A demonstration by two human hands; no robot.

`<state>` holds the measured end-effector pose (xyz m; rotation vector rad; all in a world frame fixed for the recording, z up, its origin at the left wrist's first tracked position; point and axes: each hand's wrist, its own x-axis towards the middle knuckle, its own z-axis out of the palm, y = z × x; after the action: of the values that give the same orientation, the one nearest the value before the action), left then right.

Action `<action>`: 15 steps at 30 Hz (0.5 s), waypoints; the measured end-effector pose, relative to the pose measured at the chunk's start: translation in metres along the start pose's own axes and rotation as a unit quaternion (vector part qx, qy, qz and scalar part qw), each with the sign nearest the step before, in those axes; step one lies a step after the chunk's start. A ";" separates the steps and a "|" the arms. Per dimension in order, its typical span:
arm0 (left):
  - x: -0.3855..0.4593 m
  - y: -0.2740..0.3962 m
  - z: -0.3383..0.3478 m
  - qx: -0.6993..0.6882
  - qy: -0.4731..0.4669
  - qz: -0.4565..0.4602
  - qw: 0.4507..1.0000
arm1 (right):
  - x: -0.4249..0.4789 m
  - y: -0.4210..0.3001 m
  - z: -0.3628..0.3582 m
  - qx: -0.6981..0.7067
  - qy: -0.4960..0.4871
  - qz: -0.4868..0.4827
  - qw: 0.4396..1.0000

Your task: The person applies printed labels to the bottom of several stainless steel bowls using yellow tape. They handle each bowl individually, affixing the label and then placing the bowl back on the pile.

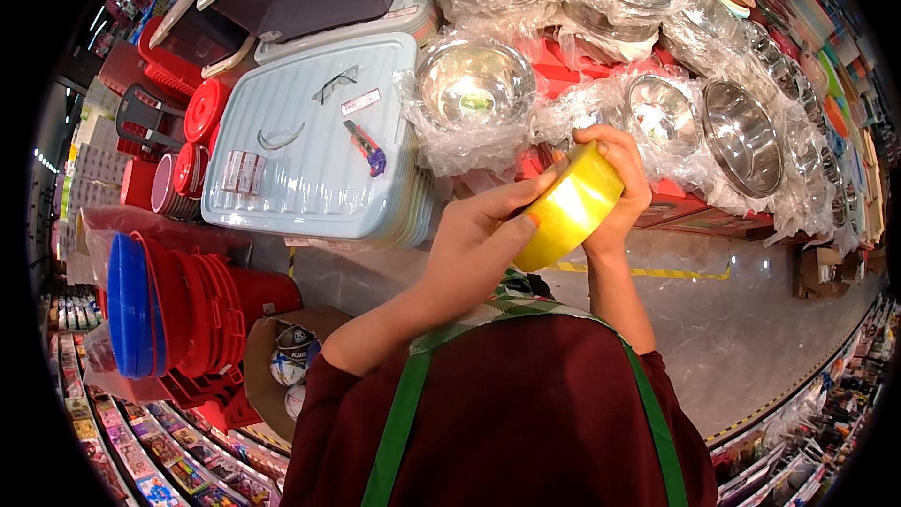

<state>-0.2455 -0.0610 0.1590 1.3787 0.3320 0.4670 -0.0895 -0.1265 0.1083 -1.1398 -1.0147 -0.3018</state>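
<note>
A wide roll of yellow packing tape (574, 210) is held up in front of my chest. My left hand (486, 229) pinches its left side, the thumb lying on the outer face. Around the far and right side curl the fingers of my right hand (623, 179). The roll's core is turned away from me. Left of my hands a pale blue plastic box lid (303, 176) tops a stack of lids. On it lie a utility knife (366, 148) with its blade out, a pair of glasses (336, 84), several stickers (244, 172) and a curved clear strip (280, 137).
Stainless steel bowls (477, 84) in crinkled plastic wrap crowd the display ahead and to the right. Nested red buckets (204, 310) stand lower left, beside a cardboard box (264, 359) of balls. Grey floor (704, 338) with yellow-black tape stretches right. Shelves of goods line the rim.
</note>
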 end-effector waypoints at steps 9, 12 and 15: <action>-0.002 0.005 -0.001 -0.007 -0.006 -0.016 1.000 | 0.003 -0.001 -0.003 -0.021 -0.048 -0.040 0.998; -0.003 0.008 -0.002 -0.017 -0.003 -0.021 1.000 | 0.002 0.000 -0.003 0.009 -0.057 -0.041 0.997; -0.002 0.008 -0.003 -0.031 -0.002 -0.032 0.999 | 0.003 0.002 0.002 0.024 -0.023 -0.060 0.998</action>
<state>-0.2501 -0.0585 0.1666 1.3046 0.3542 0.4181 -0.0872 -0.1230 0.1093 -1.0492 -1.1287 -0.3471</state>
